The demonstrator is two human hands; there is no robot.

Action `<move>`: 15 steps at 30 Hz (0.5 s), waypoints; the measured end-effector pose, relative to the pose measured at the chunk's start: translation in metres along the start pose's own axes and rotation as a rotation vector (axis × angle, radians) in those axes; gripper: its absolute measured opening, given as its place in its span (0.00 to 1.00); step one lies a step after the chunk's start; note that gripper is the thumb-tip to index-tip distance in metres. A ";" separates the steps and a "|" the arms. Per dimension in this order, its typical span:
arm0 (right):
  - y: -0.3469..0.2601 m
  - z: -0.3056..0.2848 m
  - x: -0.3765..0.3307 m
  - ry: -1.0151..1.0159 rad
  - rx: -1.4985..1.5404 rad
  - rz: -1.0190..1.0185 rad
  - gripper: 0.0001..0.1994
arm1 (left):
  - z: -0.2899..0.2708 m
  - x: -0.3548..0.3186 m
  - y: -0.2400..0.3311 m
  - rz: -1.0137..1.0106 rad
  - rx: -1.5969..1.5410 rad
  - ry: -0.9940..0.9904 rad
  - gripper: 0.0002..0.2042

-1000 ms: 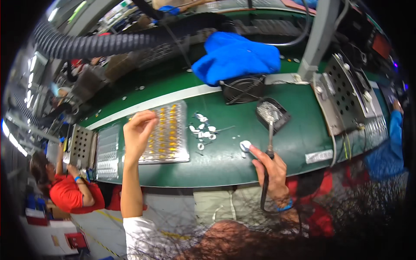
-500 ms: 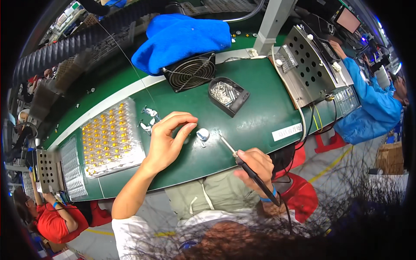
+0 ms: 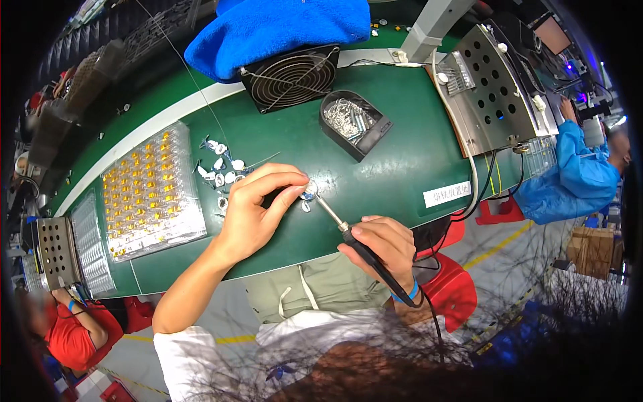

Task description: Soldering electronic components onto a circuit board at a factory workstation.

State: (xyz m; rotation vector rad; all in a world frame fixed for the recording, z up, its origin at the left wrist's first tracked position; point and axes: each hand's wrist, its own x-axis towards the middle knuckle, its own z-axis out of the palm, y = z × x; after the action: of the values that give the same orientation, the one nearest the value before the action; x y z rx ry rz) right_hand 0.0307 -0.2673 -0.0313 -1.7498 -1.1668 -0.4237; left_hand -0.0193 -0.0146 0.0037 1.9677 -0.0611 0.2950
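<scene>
My right hand [image 3: 385, 249] grips the black handle of a soldering iron [image 3: 365, 252], its metal tip pointing up and left. That tip meets a small round white part [image 3: 313, 189] with blue wire on the green table, or comes very close to it. From the other side, thumb and forefinger of my left hand [image 3: 258, 209] are pinched together right at the part's edge. What lies between those fingertips is too small to make out. Beyond the left hand lies a loose cluster of similar white parts with blue wires [image 3: 220, 173].
Left of the cluster is a clear plastic tray [image 3: 189, 224] of yellow pieces. A black scoop-shaped bin [image 3: 375, 142] holds small metal pieces. Behind stand a black fan [image 3: 291, 79] and a blue cloth [image 3: 281, 37]. A perforated metal box [image 3: 485, 87] stands right; co-workers sit both sides.
My left fingertips have come to the white part, and the iron's tip has moved left to it. The whole view has shifted, bringing more of the white cluster into sight.
</scene>
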 end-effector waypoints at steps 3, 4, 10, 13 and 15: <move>0.000 0.000 -0.001 -0.003 0.011 -0.008 0.24 | 0.001 0.000 -0.001 0.024 0.008 0.025 0.06; 0.000 0.000 -0.002 -0.008 0.010 -0.006 0.24 | 0.001 0.000 -0.002 0.057 0.028 0.023 0.06; 0.001 0.001 -0.001 -0.016 0.014 -0.010 0.23 | 0.000 -0.001 -0.002 0.078 0.059 0.003 0.06; 0.001 0.002 -0.001 -0.014 -0.007 -0.026 0.24 | 0.000 0.000 -0.001 0.100 0.090 0.003 0.06; 0.001 0.002 -0.001 -0.015 -0.010 -0.027 0.23 | 0.000 0.000 -0.001 0.106 0.092 0.005 0.06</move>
State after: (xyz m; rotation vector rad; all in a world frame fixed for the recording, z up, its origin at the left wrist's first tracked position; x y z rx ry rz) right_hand 0.0309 -0.2664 -0.0335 -1.7498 -1.2022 -0.4341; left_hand -0.0188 -0.0140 0.0030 2.0590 -0.1509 0.3777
